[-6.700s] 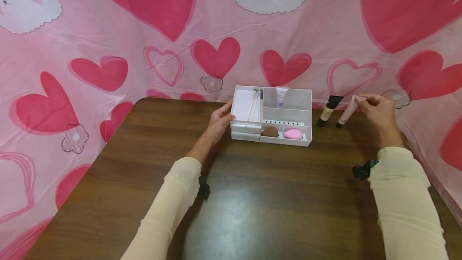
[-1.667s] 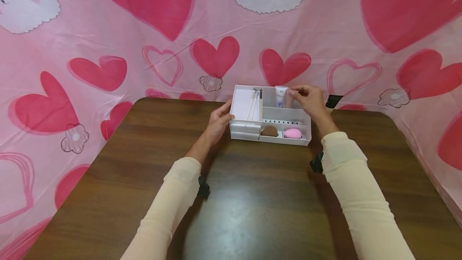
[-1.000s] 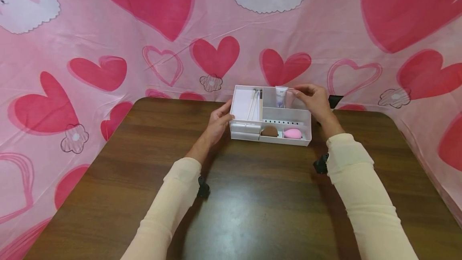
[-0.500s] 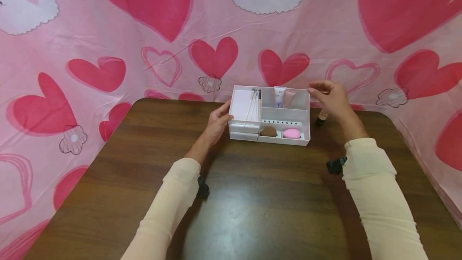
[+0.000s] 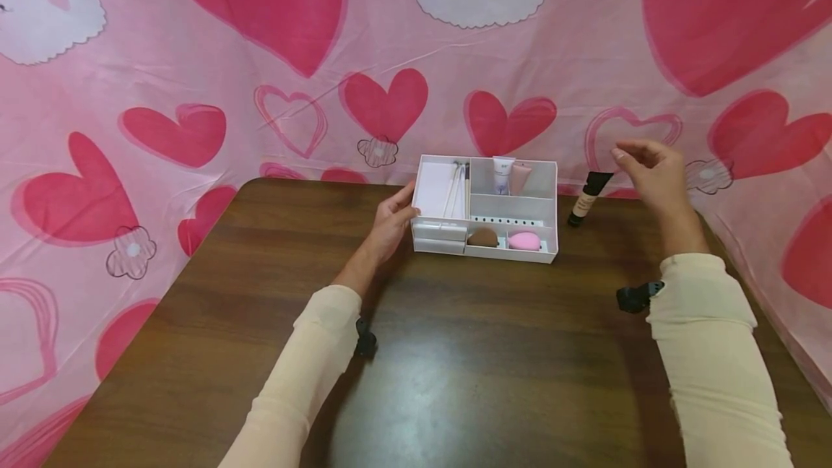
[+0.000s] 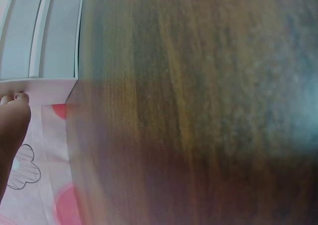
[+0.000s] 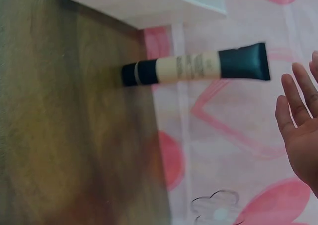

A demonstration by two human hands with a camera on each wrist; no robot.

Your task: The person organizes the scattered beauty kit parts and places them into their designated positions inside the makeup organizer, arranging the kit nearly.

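A white makeup organizer point(image 5: 513, 207) stands near the back of the table. My left hand point(image 5: 392, 219) rests against its left side, thumb and fingertips touching the outer wall. In the organizer's back compartment a white tube point(image 5: 503, 175) and a pink tube point(image 5: 519, 179) lean side by side. To the right of the organizer a foundation tube point(image 7: 188, 68) with beige body and black ends stands upright on its cap, slightly tilted. My right hand point(image 5: 656, 173) hovers just right of that tube's top, apart from it, with nothing between the fingers.
Thin brushes point(image 5: 458, 190) lie in the organizer's left top section, above two small drawers point(image 5: 439, 237). A brown sponge point(image 5: 483, 237) and a pink sponge point(image 5: 523, 240) sit in the front compartments. A heart-print cloth point(image 5: 286, 35) hangs behind the wooden table point(image 5: 455, 352).
My right hand carried the pink tube from the table into the organizer's back compartment and let go. It then moved right, past the foundation tube. My left hand has stayed at the organizer.
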